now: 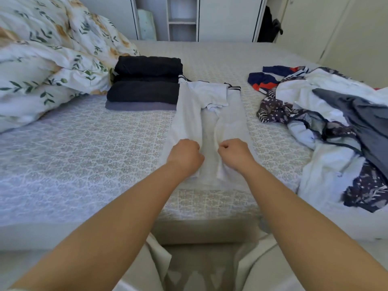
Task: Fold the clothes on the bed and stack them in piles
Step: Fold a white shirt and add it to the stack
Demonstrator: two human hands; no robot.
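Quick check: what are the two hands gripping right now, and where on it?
Both grip the white shirt with sides folded in, near its hem: left hand on the left fold, right hand on the right fold.

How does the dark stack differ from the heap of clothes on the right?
The dark stack is folded and squared, layer on layer; the heap is crumpled and loose. The stack is nearly all black with a grey piece at the bottom; the heap mixes white, grey-blue, navy print and red. The stack sits left of the white shirt that both hands grip; the heap sprawls to its right. Both lie on the bed.
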